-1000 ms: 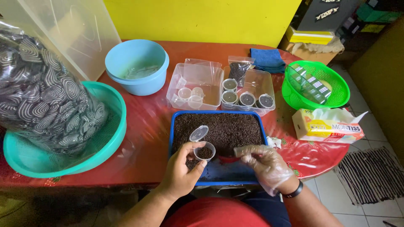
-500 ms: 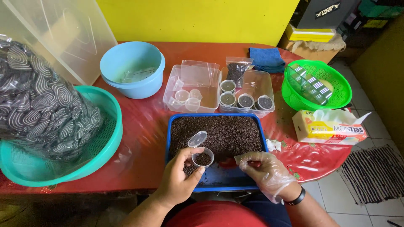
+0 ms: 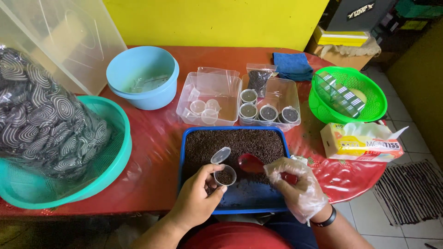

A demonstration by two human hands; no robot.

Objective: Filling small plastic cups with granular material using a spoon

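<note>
Holding a small cup [image 3: 225, 175] over the blue tray's [image 3: 249, 208] near edge, the left hand [image 3: 196, 198] pinches it; the gloved right hand [image 3: 300, 186] grips a red spoon [image 3: 253, 163] beside it, above the red table [image 3: 157, 138].

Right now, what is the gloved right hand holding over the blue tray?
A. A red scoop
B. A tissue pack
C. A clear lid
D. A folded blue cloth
A: the right hand, in a clear plastic glove, grips a red scoop over the blue tray of dark granules, beside the small clear cup that the left hand holds.
</note>
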